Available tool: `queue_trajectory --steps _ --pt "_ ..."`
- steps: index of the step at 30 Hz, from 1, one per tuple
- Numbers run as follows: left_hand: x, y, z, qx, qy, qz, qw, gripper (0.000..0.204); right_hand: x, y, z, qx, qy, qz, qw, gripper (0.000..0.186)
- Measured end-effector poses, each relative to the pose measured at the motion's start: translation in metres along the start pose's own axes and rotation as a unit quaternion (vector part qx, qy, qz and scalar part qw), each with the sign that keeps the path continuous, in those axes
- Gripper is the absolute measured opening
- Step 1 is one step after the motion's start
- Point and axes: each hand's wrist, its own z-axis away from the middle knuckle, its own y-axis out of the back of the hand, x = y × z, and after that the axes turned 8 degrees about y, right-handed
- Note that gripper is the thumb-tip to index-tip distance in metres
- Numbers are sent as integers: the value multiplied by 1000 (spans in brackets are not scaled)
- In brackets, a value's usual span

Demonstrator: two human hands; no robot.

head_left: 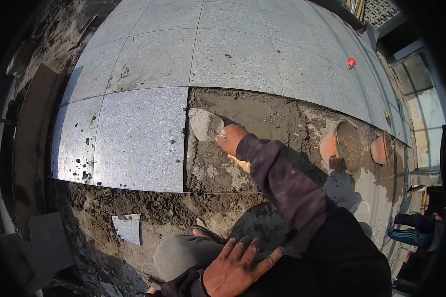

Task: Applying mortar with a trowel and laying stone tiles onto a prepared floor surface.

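Note:
My right hand (231, 140) is closed round the handle of a trowel (206, 124), whose mortar-coated blade points left. The blade lies over the wet mortar bed (267, 116), just right of the edge of a speckled grey tile (141, 143). A tan end, probably the trowel's handle (242, 164), shows below my fist. My left hand (237, 267) rests flat with its fingers spread, near my bent knee (183, 257), and holds nothing. My right forearm hides part of the mortar bed.
Laid tiles (233, 54) extend beyond the bed. Two terracotta bowls (328, 147) (380, 150) stand at the right. A red plumb-like object (352, 62) lies on the tiles. A tile offcut (127, 228) lies front left, a long board (29, 148) farther left. Another person's legs (411, 230) show at right.

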Motion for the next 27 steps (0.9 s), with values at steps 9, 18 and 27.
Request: queue_trajectory --steps 9,18,27 --pt "1 -23 -2 -42 50 -25 998 50 62 71 -97 -130 -159 -119 971 29" --pt "-11 -20 -27 -81 -17 -9 997 53 219 188 23 -88 -318 -145 933 31" --pt "-3 -38 -68 -147 18 23 989 46 242 251 273 198 -190 119 954 37"
